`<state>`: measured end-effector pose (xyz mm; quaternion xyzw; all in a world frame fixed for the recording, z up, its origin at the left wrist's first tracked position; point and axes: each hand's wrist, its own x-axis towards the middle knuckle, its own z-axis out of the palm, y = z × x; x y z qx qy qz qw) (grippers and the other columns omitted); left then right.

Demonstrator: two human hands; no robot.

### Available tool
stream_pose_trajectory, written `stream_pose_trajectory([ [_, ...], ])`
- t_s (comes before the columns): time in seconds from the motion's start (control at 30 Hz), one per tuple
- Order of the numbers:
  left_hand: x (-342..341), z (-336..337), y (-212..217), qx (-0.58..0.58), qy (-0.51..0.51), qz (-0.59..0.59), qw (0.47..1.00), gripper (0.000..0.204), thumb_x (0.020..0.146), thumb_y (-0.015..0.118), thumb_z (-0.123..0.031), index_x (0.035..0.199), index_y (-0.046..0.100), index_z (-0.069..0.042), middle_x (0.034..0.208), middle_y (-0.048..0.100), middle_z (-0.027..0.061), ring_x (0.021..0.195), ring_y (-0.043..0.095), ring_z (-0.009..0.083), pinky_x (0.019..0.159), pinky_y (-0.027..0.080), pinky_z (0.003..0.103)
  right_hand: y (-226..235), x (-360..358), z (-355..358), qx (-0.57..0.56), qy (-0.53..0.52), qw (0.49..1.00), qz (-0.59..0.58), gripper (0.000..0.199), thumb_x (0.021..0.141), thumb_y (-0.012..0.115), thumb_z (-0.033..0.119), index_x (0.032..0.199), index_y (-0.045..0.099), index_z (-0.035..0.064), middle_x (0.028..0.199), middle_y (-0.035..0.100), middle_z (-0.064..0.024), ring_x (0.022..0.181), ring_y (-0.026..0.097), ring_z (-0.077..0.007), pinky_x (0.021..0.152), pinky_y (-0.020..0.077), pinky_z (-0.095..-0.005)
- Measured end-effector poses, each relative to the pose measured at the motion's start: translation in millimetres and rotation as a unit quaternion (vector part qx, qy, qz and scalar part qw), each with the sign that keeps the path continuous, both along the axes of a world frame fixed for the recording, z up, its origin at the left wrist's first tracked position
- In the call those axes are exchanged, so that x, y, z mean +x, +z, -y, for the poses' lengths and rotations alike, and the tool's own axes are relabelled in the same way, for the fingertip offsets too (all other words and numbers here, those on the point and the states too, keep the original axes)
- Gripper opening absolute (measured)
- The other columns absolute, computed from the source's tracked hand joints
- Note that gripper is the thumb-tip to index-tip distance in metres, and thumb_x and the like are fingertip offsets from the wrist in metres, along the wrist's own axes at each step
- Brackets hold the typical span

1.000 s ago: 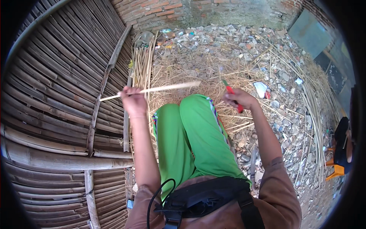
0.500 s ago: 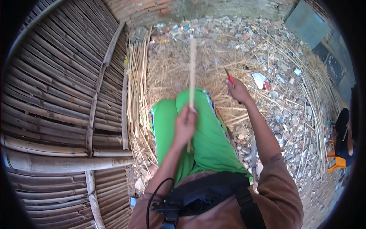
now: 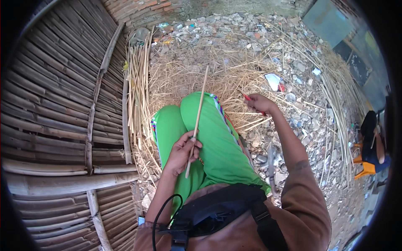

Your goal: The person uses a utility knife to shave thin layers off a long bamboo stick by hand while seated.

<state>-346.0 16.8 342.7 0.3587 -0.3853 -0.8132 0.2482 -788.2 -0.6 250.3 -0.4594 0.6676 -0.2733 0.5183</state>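
Seated worker, legs in bright green trousers point(image 3: 217, 142), on a bed of dry straw point(image 3: 197, 75) strewn over rubble.

Left hand point(image 3: 182, 152) is closed around the lower part of a thin bamboo stick point(image 3: 197, 117), pinching it between thumb and fingers just above the lap. The stick now runs nearly upright in the picture, its far tip out over the straw beyond the knees, its near end poking out below the hand. A second ago it was held out crosswise at arm's length to the left; half a second ago it had already swung to point away from the body, and since then the hand has drawn back toward the lap.

Right hand point(image 3: 259, 103) is clenched on a small red-handled tool point(image 3: 248, 98) (blade hidden, so I cannot tell what kind), held out to the right over the straw, well apart from the stick. It has barely moved across the three moments.

My reading: the stick has been brought in line with the thighs, ready to be worked, with the tool hand not yet on it.

To the left, a woven bamboo panel point(image 3: 54, 104) and a bundle of similar sticks point(image 3: 136, 83) lying beside it.
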Motion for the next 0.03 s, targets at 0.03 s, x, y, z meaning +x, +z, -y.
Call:
stream_pose_trajectory([
  [0.03,0.5,-3.4,4.5,0.004,-0.003,0.018,1.000,0.035,0.106,0.055,-0.014,0.141,0.053,-0.006,0.100,0.066,0.0092,0.072,0.058,0.0146,0.060,0.046,0.022,1.1,-0.8,0.5,0.003,0.005,1.000,-0.003,0.047,0.093,0.070,0.044,0.115,0.065,0.0039,0.097,0.074,-0.0141,0.072,0.070,-0.0267,0.062,0.0544,-0.0409],
])
